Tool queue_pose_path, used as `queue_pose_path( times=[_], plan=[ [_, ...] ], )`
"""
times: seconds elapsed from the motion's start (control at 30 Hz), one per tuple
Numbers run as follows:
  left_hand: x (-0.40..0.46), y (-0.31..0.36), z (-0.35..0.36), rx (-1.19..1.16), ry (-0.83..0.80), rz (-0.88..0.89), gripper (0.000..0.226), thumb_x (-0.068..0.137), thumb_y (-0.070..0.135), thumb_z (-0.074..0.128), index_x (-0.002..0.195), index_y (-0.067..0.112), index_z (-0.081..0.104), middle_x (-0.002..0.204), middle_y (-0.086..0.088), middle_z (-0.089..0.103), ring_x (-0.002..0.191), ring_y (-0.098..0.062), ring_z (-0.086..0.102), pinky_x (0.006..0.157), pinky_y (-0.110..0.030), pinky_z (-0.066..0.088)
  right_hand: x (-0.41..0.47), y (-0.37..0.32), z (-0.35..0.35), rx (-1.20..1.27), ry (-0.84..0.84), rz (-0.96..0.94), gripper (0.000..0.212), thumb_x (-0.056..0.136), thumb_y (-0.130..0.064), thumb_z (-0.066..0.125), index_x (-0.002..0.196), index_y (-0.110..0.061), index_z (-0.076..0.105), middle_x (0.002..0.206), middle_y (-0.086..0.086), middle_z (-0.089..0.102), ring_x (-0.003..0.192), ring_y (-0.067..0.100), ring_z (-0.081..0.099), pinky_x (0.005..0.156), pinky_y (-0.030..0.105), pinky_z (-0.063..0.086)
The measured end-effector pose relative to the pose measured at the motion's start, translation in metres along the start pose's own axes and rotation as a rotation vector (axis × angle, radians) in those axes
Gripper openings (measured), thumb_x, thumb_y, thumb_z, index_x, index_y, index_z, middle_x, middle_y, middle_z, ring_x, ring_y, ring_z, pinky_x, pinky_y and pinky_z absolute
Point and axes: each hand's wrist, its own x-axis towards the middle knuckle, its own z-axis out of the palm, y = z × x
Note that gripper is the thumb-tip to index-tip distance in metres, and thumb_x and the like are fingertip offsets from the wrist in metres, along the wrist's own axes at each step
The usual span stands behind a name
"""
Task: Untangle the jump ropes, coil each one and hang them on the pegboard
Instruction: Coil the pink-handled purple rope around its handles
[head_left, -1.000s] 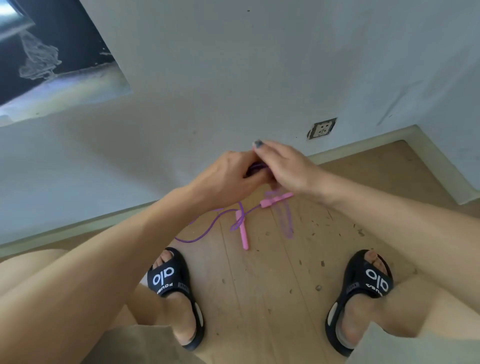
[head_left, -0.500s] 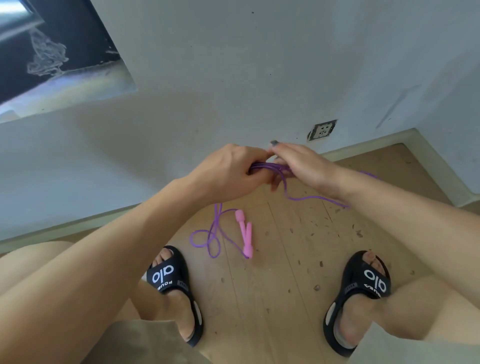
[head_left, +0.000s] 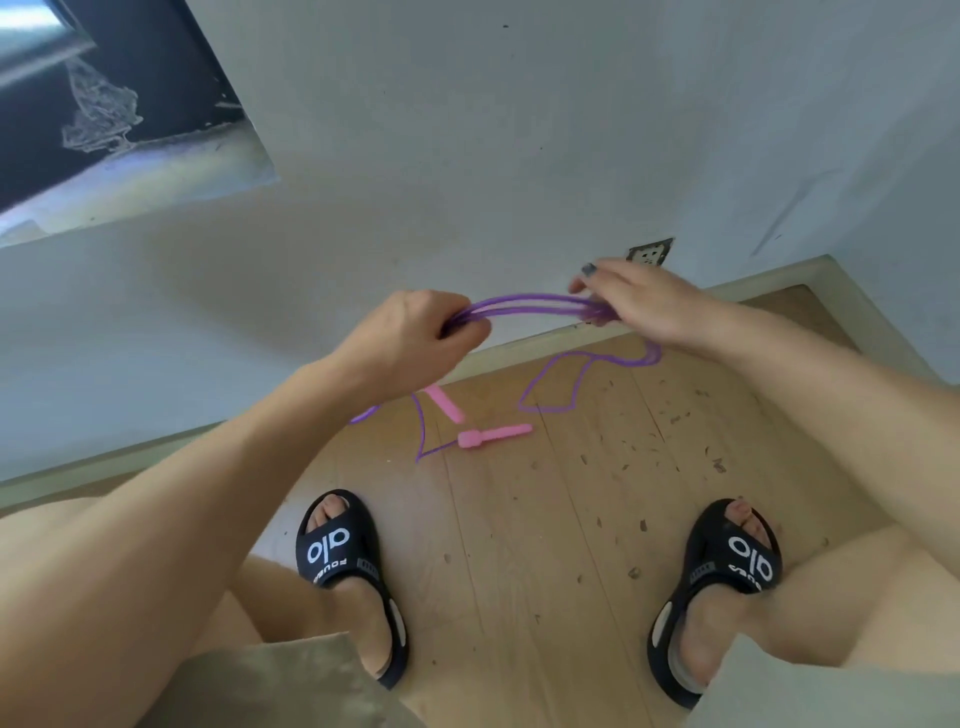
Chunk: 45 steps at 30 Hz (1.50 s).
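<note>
A purple jump rope (head_left: 524, 306) with pink handles is stretched in several strands between my two hands. My left hand (head_left: 415, 338) grips one end of the bundle in a fist. My right hand (head_left: 628, 301) holds the other end, its fingers curled over the strands. Loose purple rope loops hang down to the wooden floor below my right hand. Both pink handles (head_left: 496, 435) lie close to the floor under my left hand, one partly hidden by my wrist. No pegboard is in view.
A white wall with a socket (head_left: 649, 252) stands right in front, with a skirting board (head_left: 779, 275) along the floor. My feet in black sandals (head_left: 345, 566) stand on the scuffed wooden floor (head_left: 545, 519). A dark window recess (head_left: 104, 104) is upper left.
My hands have moved apart, drawing the rope strands out into a taut bundle between them. The pink handles have swung and shifted to the right, and a loose loop now hangs under my right hand.
</note>
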Motion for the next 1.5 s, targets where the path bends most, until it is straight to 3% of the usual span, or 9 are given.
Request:
queue_pose_path(
  times=[0.1,0.23,0.5,0.73,0.87,1.0,1.17,1.37,1.5],
  plan=[
    [-0.003,0.016,0.011,-0.051,0.04,0.11,0.039,0.093,0.029,0.057,0.061,0.016,0.038,0.051,0.001,0.039,0.053,-0.019,0.032,0.052,-0.033,0.029,-0.013,-0.033,0.031,0.383,-0.17,-0.059,0.048,0.107,-0.04,0.033,0.104,-0.004,0.064,0.081,0.015,0.067,0.078,0.025,0.066,0.084,0.035,0.054],
    [0.001,0.013,0.006,-0.093,0.058,0.117,0.043,0.091,0.038,0.062,0.061,0.016,0.04,0.051,0.001,0.036,0.053,-0.017,0.03,0.05,-0.026,0.028,-0.017,-0.035,0.028,0.215,-0.131,-0.189,0.037,0.1,-0.042,0.053,0.074,-0.016,0.058,0.054,-0.005,0.041,0.048,0.01,0.036,0.05,0.029,0.038],
    [0.006,-0.037,-0.023,0.161,-0.022,-0.099,0.043,0.097,0.036,0.055,0.061,0.017,0.042,0.057,0.0,0.045,0.061,-0.027,0.045,0.055,-0.035,0.033,-0.001,0.016,-0.049,-0.069,0.079,-0.038,0.041,0.095,-0.045,0.059,0.074,-0.01,0.065,0.065,0.005,0.052,0.058,0.019,0.048,0.061,0.028,0.041],
    [-0.001,0.016,0.002,-0.037,-0.028,0.1,0.041,0.096,0.031,0.056,0.062,0.015,0.041,0.053,0.001,0.037,0.052,-0.014,0.031,0.05,-0.026,0.028,-0.006,-0.014,0.016,0.151,-0.064,-0.091,0.042,0.106,-0.043,0.035,0.127,-0.019,0.062,0.116,-0.001,0.069,0.114,0.016,0.061,0.1,0.033,0.042],
    [0.001,0.019,0.008,-0.115,-0.035,0.164,0.024,0.092,0.031,0.06,0.071,0.02,0.066,0.059,0.007,0.056,0.054,-0.008,0.045,0.054,-0.022,0.035,-0.02,-0.031,0.049,0.289,-0.166,-0.164,0.05,0.105,-0.043,0.04,0.084,-0.006,0.066,0.076,0.012,0.065,0.066,0.026,0.058,0.077,0.04,0.052],
    [0.001,0.001,0.003,-0.011,-0.047,0.126,0.042,0.092,0.035,0.061,0.062,0.016,0.04,0.052,0.002,0.038,0.05,-0.015,0.033,0.049,-0.026,0.027,-0.018,-0.025,0.018,-0.005,-0.036,-0.255,0.048,0.098,-0.047,0.054,0.063,-0.014,0.057,0.048,-0.01,0.038,0.046,0.005,0.034,0.049,0.02,0.026],
    [-0.003,-0.024,-0.002,0.105,-0.11,0.007,0.043,0.097,0.034,0.055,0.063,0.016,0.035,0.054,0.0,0.038,0.053,-0.017,0.037,0.051,-0.03,0.028,-0.009,0.008,-0.027,-0.052,-0.128,-0.071,0.044,0.097,-0.043,0.056,0.067,-0.012,0.062,0.051,-0.005,0.052,0.051,0.013,0.047,0.06,0.026,0.039],
    [-0.003,0.004,0.015,0.011,-0.064,0.064,0.044,0.101,0.033,0.048,0.061,0.016,0.036,0.05,0.004,0.037,0.046,-0.013,0.034,0.046,-0.022,0.026,-0.01,-0.013,0.018,0.372,-0.199,0.009,0.046,0.104,-0.046,0.036,0.114,-0.01,0.064,0.096,0.012,0.075,0.078,0.021,0.071,0.081,0.033,0.053],
    [-0.006,0.007,0.021,0.059,-0.082,0.161,0.039,0.092,0.047,0.048,0.063,0.021,0.044,0.052,0.005,0.042,0.048,-0.012,0.038,0.05,-0.031,0.029,-0.018,-0.026,0.049,0.363,-0.251,-0.097,0.041,0.101,-0.046,0.048,0.088,-0.009,0.06,0.067,0.004,0.058,0.058,0.021,0.052,0.058,0.033,0.044]
  ],
)
